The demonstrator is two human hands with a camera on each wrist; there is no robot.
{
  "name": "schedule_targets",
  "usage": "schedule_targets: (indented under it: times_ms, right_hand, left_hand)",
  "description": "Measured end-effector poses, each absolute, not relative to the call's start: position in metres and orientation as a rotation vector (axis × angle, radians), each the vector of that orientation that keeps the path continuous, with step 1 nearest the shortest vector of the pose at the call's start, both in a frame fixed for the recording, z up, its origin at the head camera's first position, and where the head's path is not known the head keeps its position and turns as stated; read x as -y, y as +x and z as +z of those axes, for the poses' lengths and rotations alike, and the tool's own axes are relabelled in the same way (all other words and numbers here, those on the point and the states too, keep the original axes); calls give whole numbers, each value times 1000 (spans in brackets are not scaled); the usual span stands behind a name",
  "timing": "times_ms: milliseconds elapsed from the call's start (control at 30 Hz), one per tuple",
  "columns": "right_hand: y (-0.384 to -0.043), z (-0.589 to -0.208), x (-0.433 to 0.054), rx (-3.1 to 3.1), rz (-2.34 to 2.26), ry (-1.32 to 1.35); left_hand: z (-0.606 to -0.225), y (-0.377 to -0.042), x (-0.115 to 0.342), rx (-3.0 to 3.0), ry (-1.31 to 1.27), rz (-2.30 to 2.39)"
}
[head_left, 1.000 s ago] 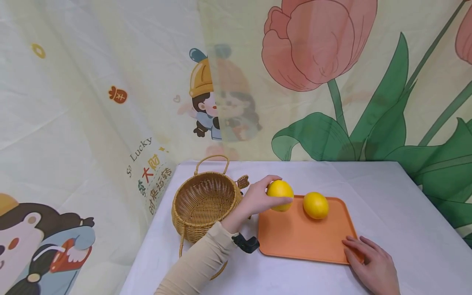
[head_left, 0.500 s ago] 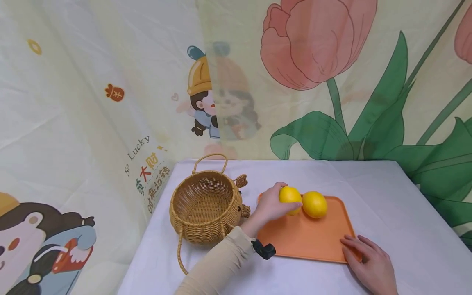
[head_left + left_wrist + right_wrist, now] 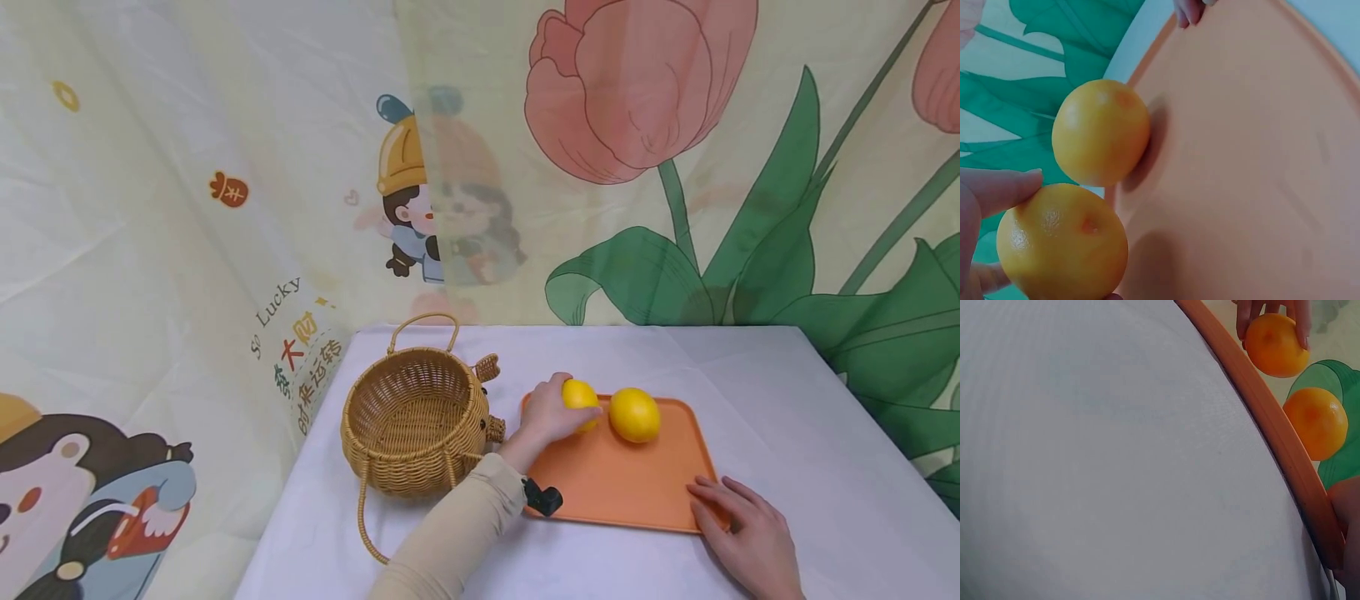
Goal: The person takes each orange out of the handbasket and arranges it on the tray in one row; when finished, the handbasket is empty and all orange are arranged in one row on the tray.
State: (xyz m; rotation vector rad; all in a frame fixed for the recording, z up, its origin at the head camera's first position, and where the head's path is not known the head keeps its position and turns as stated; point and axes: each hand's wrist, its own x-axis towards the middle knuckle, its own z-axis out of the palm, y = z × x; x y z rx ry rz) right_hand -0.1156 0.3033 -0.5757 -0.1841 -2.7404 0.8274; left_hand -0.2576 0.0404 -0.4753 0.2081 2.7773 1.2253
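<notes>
My left hand (image 3: 550, 411) grips a round yellow citrus fruit (image 3: 581, 405) over the back left part of an orange tray (image 3: 622, 492). In the left wrist view, fingertips press the held fruit (image 3: 1063, 244); whether it touches the tray I cannot tell. A second yellow citrus fruit (image 3: 634, 415) sits just right of it on the tray, a small gap apart. At the tray's front right corner rests my right hand (image 3: 750, 533), its fingers on the rim. The right wrist view shows part of that hand against the tray edge (image 3: 1272, 425).
Left of the tray stands a woven animal-shaped basket (image 3: 416, 471), with nothing seen inside. Its handle (image 3: 423, 317) rises at the back, and a strap hangs at the front. A white cloth (image 3: 787, 400) covers the table; a printed curtain (image 3: 480, 167) hangs behind.
My left hand has brought the held fruit right and down from beside the basket to near the second fruit, then shifted slightly left. My right hand has stayed at the tray corner.
</notes>
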Motion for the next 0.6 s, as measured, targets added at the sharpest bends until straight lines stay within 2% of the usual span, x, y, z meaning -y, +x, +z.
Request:
schedule_targets:
  times_ms: [600]
  right_hand:
    - [-115,-578,-303,2719,826,-172]
  left_hand:
    - [-496,-261,-48,-2835,36,1266]
